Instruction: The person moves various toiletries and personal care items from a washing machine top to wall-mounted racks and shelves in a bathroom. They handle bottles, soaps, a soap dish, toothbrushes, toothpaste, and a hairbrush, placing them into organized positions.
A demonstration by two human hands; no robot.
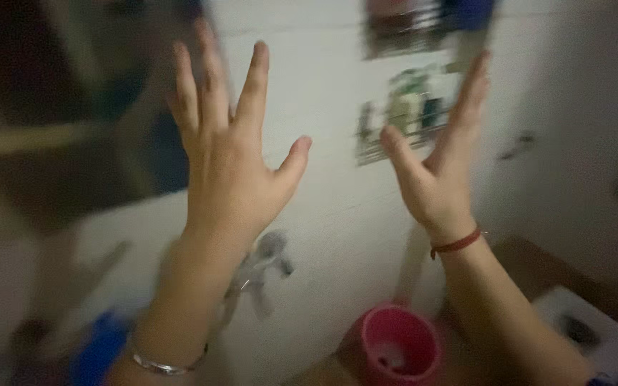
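Blurred green-and-white packets (413, 100), perhaps sachets, sit in a wall rack beside a dark rectangular package (402, 28) above.

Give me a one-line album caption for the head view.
Left hand and right hand raised open, holding nothing, before a white wall; pink bucket below.

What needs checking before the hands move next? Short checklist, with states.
1. Left hand free: ok, open, fingers spread, holds nothing.
2. Right hand free: ok, open, empty.
3. Hands apart: ok, a gap shows between them.
4. Pink bucket below the right forearm: ok, upright; contents cannot tell.
5. Wall tap off: cannot tell, blurred.
6. Wall rack contents: cannot tell, too blurred.
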